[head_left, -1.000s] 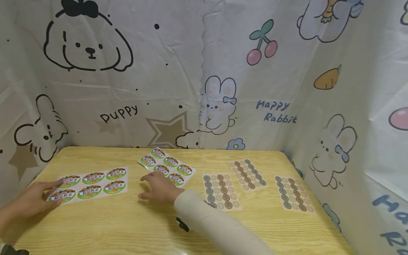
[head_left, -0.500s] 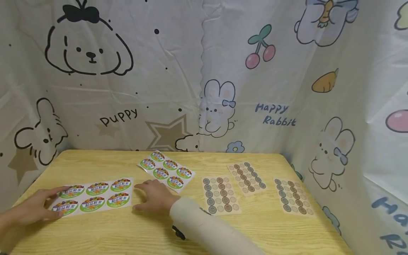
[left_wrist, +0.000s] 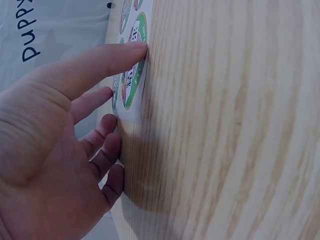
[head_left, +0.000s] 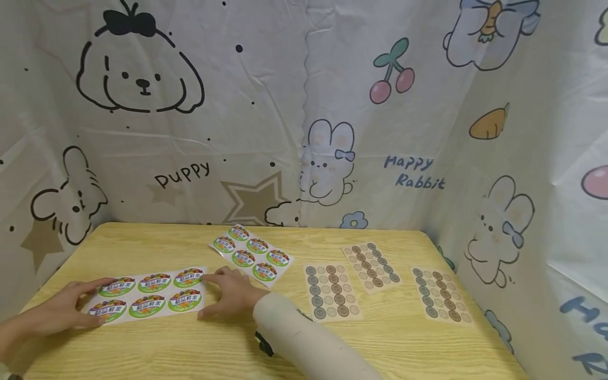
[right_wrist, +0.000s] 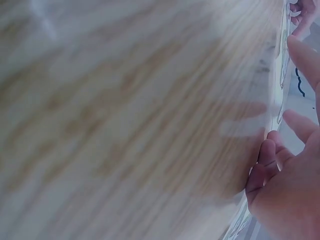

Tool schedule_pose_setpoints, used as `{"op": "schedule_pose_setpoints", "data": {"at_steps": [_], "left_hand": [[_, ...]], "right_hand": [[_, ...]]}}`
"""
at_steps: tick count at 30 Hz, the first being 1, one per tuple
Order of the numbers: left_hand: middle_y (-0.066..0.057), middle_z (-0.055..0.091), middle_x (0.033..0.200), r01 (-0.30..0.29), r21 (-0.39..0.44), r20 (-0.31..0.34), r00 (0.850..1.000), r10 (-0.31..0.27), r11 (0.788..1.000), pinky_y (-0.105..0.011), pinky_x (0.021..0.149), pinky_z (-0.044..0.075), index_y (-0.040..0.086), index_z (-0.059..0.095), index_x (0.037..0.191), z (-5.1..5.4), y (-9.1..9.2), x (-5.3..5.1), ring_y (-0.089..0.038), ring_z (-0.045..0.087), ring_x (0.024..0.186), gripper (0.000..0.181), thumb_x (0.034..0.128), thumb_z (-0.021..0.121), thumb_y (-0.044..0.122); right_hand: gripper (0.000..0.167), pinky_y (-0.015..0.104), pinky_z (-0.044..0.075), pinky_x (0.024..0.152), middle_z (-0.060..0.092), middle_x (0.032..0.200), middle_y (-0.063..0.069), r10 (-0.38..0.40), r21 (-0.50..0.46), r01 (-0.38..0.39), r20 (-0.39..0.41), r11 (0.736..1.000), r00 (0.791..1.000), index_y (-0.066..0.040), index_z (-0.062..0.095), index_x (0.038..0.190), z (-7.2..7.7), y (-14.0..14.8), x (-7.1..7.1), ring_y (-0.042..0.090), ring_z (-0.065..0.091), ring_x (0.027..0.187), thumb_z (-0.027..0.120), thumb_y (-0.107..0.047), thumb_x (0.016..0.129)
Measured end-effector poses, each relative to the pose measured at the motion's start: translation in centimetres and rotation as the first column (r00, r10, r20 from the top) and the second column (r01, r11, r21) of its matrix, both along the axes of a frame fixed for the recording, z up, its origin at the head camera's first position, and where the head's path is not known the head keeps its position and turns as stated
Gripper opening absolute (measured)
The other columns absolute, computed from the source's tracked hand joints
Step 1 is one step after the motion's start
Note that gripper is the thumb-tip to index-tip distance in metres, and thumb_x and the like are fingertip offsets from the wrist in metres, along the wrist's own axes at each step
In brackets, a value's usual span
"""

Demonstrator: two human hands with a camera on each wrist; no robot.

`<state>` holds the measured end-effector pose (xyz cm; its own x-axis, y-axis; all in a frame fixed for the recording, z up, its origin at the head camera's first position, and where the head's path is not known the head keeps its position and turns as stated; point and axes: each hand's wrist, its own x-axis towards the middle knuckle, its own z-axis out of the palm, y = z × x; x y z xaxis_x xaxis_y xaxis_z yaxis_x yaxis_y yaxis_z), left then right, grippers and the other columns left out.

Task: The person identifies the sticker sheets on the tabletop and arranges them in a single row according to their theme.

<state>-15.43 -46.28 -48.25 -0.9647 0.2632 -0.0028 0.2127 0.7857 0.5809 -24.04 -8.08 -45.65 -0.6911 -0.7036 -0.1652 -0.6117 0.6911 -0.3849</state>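
A white sheet of oval fruit-label stickers [head_left: 148, 294] lies flat on the left part of the table. My left hand [head_left: 59, 307] is at its left end, index finger and thumb spread apart and resting on the sheet. In the left wrist view the thumb [left_wrist: 117, 56] touches the sheet's edge, and the other fingers rest loosely bent on the wood. At the opposite end is my right hand [head_left: 235, 294], its index finger and thumb spread across the corners. The right wrist view shows its fingertips at the table surface, with the sheet seen nearly edge-on.
A second sheet of oval stickers [head_left: 252, 255] lies slanted behind my right hand. Three sheets of small round stickers, a near one [head_left: 334, 293], a back one [head_left: 371, 267] and a right one [head_left: 440, 295], lie across the table's right side. Printed cloth [head_left: 266, 105] surrounds the table [head_left: 190, 348].
The sheet and my left hand have shifted slightly right in view. My right hand has come down and nearer, from a gap beside the sheet to its right end.
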Motion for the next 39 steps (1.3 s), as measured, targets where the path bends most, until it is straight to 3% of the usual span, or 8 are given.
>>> {"op": "schedule_pose_setpoints", "data": {"at_steps": [3, 10, 13, 18, 23, 29, 34, 39], "left_hand": [[-0.028, 0.053, 0.124, -0.017, -0.015, 0.013, 1.0, 0.017, 1.0, -0.017, 0.073, 0.036, -0.014, 0.038, 0.146, -0.1, 0.0, 0.0, 0.02, 0.036, 0.095, 0.079, 0.0861, 0.079, 0.017], [0.007, 0.059, 0.118, 0.015, 0.013, -0.042, 0.999, -0.014, 1.0, -0.017, 0.074, 0.037, -0.005, 0.046, 0.146, -0.8, -0.1, -0.1, 0.017, 0.042, 0.098, 0.071, 0.085, 0.079, 0.013], [-0.007, 0.059, 0.123, 0.014, 0.01, -0.046, 0.999, -0.013, 1.0, -0.018, 0.074, 0.036, -0.005, 0.045, 0.147, -0.8, -0.1, -0.1, 0.018, 0.04, 0.099, 0.072, 0.0851, 0.078, 0.013], [-0.034, 0.048, 0.128, -0.03, -0.037, 0.0, 1.0, 0.03, 0.999, -0.025, 0.076, 0.038, -0.006, 0.036, 0.152, -0.4, 0.1, 0.1, -0.009, 0.047, 0.11, 0.084, 0.0839, 0.08, 0.018], [-0.041, 0.04, 0.13, -0.071, -0.063, 0.065, 0.995, 0.075, 0.995, -0.044, 0.08, 0.042, -0.015, 0.027, 0.151, 0.1, 0.5, 0.1, -0.046, 0.042, 0.112, 0.092, 0.0852, 0.079, 0.022], [-0.045, 0.033, 0.134, -0.088, -0.051, 0.116, 0.989, 0.093, 0.995, -0.07, 0.088, 0.038, -0.019, 0.023, 0.15, 0.3, 0.3, 0.4, -0.055, 0.035, 0.116, 0.092, 0.0892, 0.076, 0.025], [-0.041, 0.037, 0.132, -0.088, -0.073, 0.101, 0.99, 0.095, 0.993, -0.04, 0.085, 0.046, -0.018, 0.028, 0.149, 0.2, 0.3, 0.5, -0.045, 0.042, 0.111, 0.088, 0.0894, 0.077, 0.025], [-0.036, 0.043, 0.129, -0.098, -0.094, 0.042, 0.994, 0.102, 0.991, -0.019, 0.072, 0.038, -0.015, 0.036, 0.147, 0.1, 0.4, 0.5, -0.018, 0.043, 0.103, 0.085, 0.0872, 0.079, 0.026]], "right_hand": [[0.08, 0.034, 0.036, 0.108, 0.043, 0.151, -0.009, 0.004, 0.005, -0.004, -0.013, 1.0, 1.0, -0.046, 0.036, 0.154, -0.2, -0.1, -0.1, 0.012, 0.042, 0.136, 0.072, -0.062, 0.084], [0.08, 0.032, 0.038, 0.102, 0.044, 0.15, -0.008, 0.003, 0.026, -0.002, -0.034, 1.0, 0.999, -0.046, 0.036, 0.154, -0.2, -0.1, -0.1, 0.013, 0.044, 0.132, 0.071, -0.063, 0.085], [0.08, 0.031, 0.038, 0.099, 0.044, 0.149, -0.007, -0.001, 0.023, 0.001, -0.032, 1.0, 1.0, -0.045, 0.036, 0.154, -0.1, -0.1, -0.1, 0.014, 0.045, 0.129, 0.071, -0.063, 0.085], [0.08, 0.03, 0.037, 0.095, 0.045, 0.148, -0.007, 0.002, 0.022, -0.001, -0.036, 1.0, 0.999, -0.045, 0.036, 0.154, -0.2, -0.2, 0.0, 0.012, 0.045, 0.124, 0.072, -0.063, 0.084], [0.081, 0.029, 0.036, 0.092, 0.045, 0.146, -0.008, -0.026, 0.019, 0.027, -0.03, 0.999, 0.999, -0.047, 0.035, 0.154, -0.1, -0.5, 0.1, 0.01, 0.045, 0.121, 0.072, -0.063, 0.084], [0.074, 0.027, 0.032, 0.083, 0.048, 0.141, -0.01, -0.071, 0.018, 0.072, -0.071, 0.997, 0.995, -0.047, 0.043, 0.15, 0.0, -1.0, 0.7, 0.008, 0.046, 0.117, 0.072, -0.063, 0.084], [0.068, 0.027, 0.03, 0.079, 0.05, 0.137, -0.01, -0.112, 0.021, 0.115, -0.118, 0.993, 0.987, -0.046, 0.051, 0.145, -0.3, -1.5, 1.1, 0.008, 0.046, 0.113, 0.073, -0.062, 0.083], [0.064, 0.028, 0.031, 0.08, 0.05, 0.137, -0.009, -0.14, 0.007, 0.141, -0.106, 0.99, 0.985, -0.045, 0.054, 0.143, -0.1, -1.6, 1.2, 0.008, 0.046, 0.113, 0.074, -0.06, 0.084]]}}
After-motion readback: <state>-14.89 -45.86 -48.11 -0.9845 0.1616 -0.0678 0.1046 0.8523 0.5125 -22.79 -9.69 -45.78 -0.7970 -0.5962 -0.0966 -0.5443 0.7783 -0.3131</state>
